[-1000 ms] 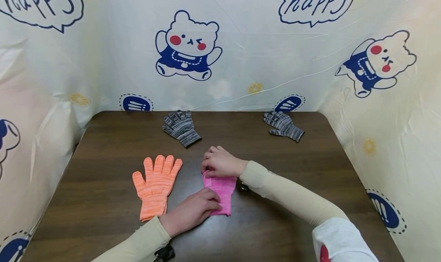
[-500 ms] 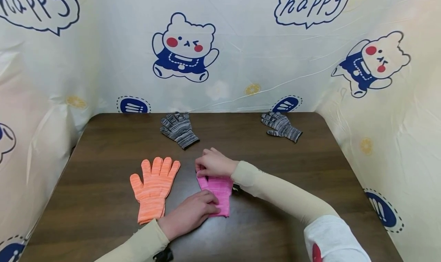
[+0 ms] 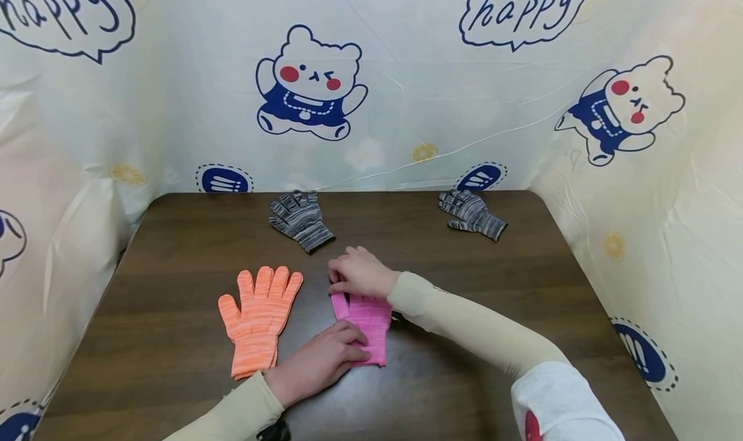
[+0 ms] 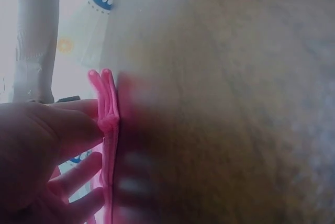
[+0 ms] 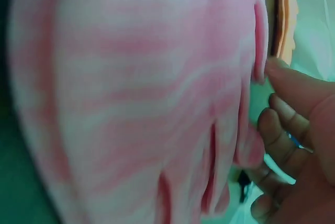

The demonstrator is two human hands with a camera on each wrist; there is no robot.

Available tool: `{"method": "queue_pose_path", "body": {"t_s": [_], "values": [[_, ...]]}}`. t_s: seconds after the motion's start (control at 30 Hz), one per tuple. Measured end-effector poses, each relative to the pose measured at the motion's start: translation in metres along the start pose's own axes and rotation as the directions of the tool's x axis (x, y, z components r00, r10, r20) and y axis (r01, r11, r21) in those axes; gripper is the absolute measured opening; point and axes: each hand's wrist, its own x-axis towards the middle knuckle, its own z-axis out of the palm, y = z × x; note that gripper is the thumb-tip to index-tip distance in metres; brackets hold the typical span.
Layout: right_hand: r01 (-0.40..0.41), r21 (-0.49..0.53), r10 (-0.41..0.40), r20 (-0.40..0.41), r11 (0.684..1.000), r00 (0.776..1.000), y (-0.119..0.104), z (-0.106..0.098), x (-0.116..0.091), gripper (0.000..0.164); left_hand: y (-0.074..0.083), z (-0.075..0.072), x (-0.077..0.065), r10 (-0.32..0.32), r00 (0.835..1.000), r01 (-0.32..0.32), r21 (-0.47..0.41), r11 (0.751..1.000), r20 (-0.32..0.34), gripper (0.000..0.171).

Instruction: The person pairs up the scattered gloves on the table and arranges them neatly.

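A pink knit glove [image 3: 370,331] lies on the dark wooden table, its thumb pointing up and left. My left hand [image 3: 325,358] rests on its cuff, fingertips pressing down. In the left wrist view the pink cuff [image 4: 109,150] appears edge-on, with my thumb and fingertips against it. My right hand [image 3: 362,272] covers the glove's finger ends, its fingers bent. At the tip of the glove's thumb, my right thumb [image 5: 293,85] and fingers pinch the fabric. An orange glove [image 3: 258,322] lies flat to the left, palm area smooth and fingers spread upward.
Two grey-black striped gloves lie apart near the table's back edge: one left of centre [image 3: 303,222], one at the right [image 3: 473,214]. A white sheet printed with bears [image 3: 313,83] hangs around the back and sides of the table [image 3: 464,389].
The pink glove's thumb, folded over its palm a second ago, now lies out to the side. My right hand has shifted slightly left; my left hand stays on the cuff.
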Motion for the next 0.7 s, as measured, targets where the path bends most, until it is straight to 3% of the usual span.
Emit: {"method": "queue_pose_path", "body": {"t_s": [0.13, 0.27, 0.5, 0.7], "values": [[0.008, 0.092, 0.000, -0.085, 0.996, 0.996, 0.013, -0.005, -0.010, 0.013, 0.000, 0.000, 0.000, 0.007, 1.000, -0.007, -0.005, 1.000, -0.014, 0.017], [-0.033, 0.147, 0.052, -0.127, 0.989, 0.991, 0.029, -0.010, -0.031, 0.007, 0.000, 0.000, -0.001, -0.001, 1.000, 0.001, -0.024, 1.000, -0.013, 0.018], [-0.172, 0.186, 0.189, -0.075, 0.967, 0.979, 0.052, -0.008, -0.065, 0.011, -0.001, 0.003, 0.000, -0.017, 1.000, 0.016, -0.011, 1.000, -0.017, 0.017], [-0.221, 0.189, 0.231, -0.036, 0.957, 0.972, 0.060, -0.001, -0.073, 0.016, 0.003, 0.004, 0.004, 0.011, 0.999, -0.009, 0.069, 0.998, -0.040, 0.017]]}}
